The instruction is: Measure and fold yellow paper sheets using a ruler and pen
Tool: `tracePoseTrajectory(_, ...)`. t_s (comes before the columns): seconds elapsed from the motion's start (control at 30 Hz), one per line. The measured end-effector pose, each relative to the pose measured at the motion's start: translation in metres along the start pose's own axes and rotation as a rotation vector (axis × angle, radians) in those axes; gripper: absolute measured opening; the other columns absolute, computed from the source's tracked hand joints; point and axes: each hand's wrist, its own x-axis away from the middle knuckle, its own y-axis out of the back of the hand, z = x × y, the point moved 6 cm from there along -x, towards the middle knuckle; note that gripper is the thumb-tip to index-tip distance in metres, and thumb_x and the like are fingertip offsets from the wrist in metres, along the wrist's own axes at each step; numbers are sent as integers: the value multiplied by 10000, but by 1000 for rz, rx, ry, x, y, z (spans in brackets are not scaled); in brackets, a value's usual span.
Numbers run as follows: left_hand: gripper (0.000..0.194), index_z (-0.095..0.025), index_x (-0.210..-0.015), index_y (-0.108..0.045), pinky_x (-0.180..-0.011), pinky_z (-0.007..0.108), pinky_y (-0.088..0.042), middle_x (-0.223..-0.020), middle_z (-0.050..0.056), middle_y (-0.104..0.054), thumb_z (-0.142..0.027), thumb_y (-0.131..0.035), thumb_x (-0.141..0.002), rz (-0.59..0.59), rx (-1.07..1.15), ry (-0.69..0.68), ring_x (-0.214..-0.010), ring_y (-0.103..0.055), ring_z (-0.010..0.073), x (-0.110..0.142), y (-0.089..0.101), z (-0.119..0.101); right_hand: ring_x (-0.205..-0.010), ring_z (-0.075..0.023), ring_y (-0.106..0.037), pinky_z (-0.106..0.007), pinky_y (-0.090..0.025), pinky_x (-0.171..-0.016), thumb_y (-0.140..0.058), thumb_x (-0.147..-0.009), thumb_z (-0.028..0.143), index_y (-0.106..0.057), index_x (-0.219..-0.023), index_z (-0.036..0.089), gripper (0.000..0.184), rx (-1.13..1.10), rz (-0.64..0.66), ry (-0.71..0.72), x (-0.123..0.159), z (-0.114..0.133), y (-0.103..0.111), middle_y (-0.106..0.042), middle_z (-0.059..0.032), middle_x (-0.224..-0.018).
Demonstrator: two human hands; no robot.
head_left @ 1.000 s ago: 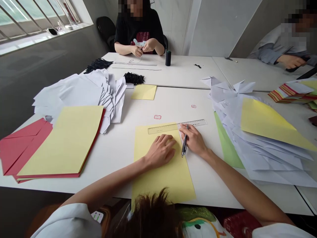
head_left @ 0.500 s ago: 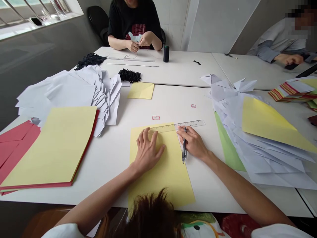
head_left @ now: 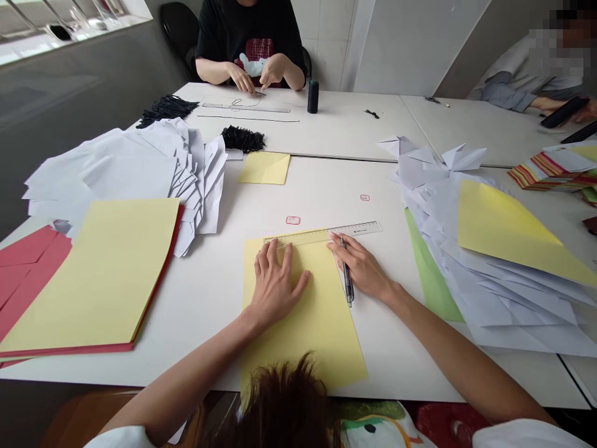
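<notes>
Near the far edge of the yellow sheet [head_left: 317, 311], the clear ruler [head_left: 310, 238] lies aslant, overhanging the R side. L hand [head_left: 276, 280], lower on the sheet 1 sec ago, now has its fingers spread at the ruler's L end; R hand [head_left: 366, 267] stays clamped on the pen [head_left: 347, 280], fingertips by the ruler's middle. Ruler's slid a bit left; looks steadied at 2 pts now.

Craft workroom, apparently: joined white tables [head_left: 326, 193]; ruler [head_left: 364, 231] mid-dial; yellow-topped paper stack [head_left: 102, 274], nine o'clock; white paper pile [head_left: 504, 292], three; spool [head_left: 313, 98] and co-worker [head_left: 252, 31], twelve.
</notes>
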Motion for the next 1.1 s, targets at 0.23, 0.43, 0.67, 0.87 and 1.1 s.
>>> tracePoseTrajectory(0.23, 745, -133, -1531, -381, -1127, 652, -262, -1606, 285, -151, -598, -446, -953, -6, -25, 28, -1492, -123, 476, 0, 1, 2, -1451, -268, -429, -523, -468, -1155, -426, -983, 131, -549, -1369, 186, 409, 35, -73, -19, -2, 5, 7, -547, -135, -1484)
tracePoseTrajectory(0.43, 752, -131, -1531, -384, -1128, 643, -266, -1593, 289, -169, -606, -444, -952, -8, -23, 32, -1492, -125, 469, 1, 1, 3, -1440, -263, -445, -513, -477, -1145, -410, -991, 138, -536, -1372, 195, 406, 33, -52, -23, -3, 6, 7, -539, -127, -1494)
tracePoseTrajectory(0.67, 766, -141, -1541, -382, -1137, 642, -260, -1589, 282, -172, -611, -462, -941, -8, -13, 46, -1495, -105, 472, 0, 0, 4, -1442, -271, -443, -536, -476, -1136, -426, -980, 134, -522, -1398, 220, 437, 38, -47, -25, -3, 4, 5, -533, -118, -1501)
tracePoseTrajectory(0.87, 773, -154, -1548, -376, -1136, 655, -253, -1588, 285, -167, -623, -456, -939, 9, -15, 63, -1497, -94, 490, 0, 1, 4, -1452, -266, -428, -520, -471, -1140, -408, -990, 131, -539, -1367, 183, 402, 51, -38, -25, -3, 6, 5, -533, -140, -1496)
tracePoseTrajectory(1.1, 767, -163, -1546, -369, -1122, 658, -270, -1589, 282, -182, -632, -438, -943, 10, -26, 65, -1498, -103, 484, 0, 1, 4, -1461, -267, -417, -537, -465, -1144, -418, -991, 146, -519, -1400, 207, 426, 44, -36, -22, -3, 5, 4, -520, -128, -1510)
